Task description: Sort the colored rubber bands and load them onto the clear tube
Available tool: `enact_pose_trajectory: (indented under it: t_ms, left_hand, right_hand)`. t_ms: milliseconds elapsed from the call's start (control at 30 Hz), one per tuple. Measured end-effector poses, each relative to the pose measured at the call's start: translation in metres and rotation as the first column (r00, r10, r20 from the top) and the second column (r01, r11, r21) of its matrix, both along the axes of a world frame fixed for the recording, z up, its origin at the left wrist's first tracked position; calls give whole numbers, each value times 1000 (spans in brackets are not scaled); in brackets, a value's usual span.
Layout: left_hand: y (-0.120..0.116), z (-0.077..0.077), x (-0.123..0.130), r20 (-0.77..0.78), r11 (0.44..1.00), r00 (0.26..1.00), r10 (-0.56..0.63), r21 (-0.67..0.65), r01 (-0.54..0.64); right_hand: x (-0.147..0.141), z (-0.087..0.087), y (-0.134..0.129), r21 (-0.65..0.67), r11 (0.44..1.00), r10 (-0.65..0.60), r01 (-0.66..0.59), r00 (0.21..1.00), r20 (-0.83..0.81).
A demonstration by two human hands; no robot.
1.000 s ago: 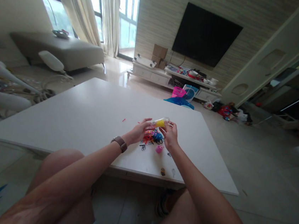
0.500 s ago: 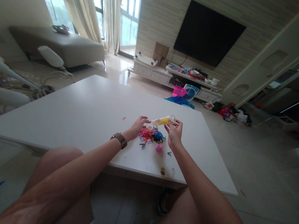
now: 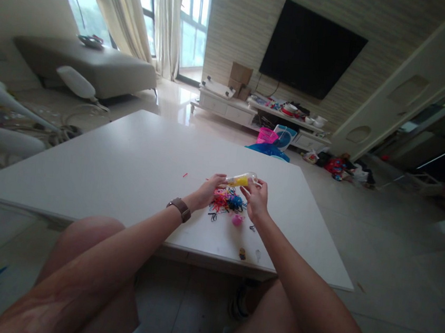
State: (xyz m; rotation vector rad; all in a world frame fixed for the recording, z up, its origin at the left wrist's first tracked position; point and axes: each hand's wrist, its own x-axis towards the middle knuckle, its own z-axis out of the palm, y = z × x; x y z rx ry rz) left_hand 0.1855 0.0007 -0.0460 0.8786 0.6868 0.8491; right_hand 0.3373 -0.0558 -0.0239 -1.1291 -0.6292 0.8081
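Observation:
A small clear plastic bottle with a yellow band [image 3: 241, 180] is held level between my hands, above the white table [image 3: 135, 162]. My right hand [image 3: 257, 198] grips its right end. My left hand [image 3: 206, 191], with a brown watch on the wrist, has its fingers closed on the left end. Below lies a pile of small colourful clips or bands [image 3: 222, 201], red and pink on the left, blue on the right. A round pink piece [image 3: 237, 220] sits just in front of the pile, with a few black clips [image 3: 212, 217] beside it.
A small dark-and-gold item [image 3: 242, 254] and a clear piece [image 3: 258, 255] lie near the table's front edge. One red bit [image 3: 185, 175] is left of the pile. Beyond the table stand a pink basket [image 3: 267, 136] and a low TV cabinet [image 3: 228, 109].
My left hand has moved right and taken hold of the bottle's left end. My right hand has shifted slightly left, still holding the bottle.

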Motion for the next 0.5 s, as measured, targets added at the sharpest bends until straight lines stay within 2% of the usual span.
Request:
enact_pose_trajectory:
  t_ms: [100,167,300,367,500]
  left_hand:
    - [6,-1,-3,-105,997,991,78,-16,-80]
    - [9,0,-6,-152,993,983,104,-35,-111]
    - [11,1,-8,-217,989,966,138,-23,-146]
    - [11,1,-8,-249,987,956,157,-2,-162]
    - [13,1,-8,-304,985,937,175,48,-169]
  right_hand:
    - [8,4,1,39,998,-64,59,989,130]
    - [14,8,1,70,994,-96,80,957,274]
    - [17,20,-4,96,995,-82,32,805,588]
    - [15,24,-7,91,996,-64,7,757,650]
    - [12,25,-9,102,995,-54,-24,716,696]
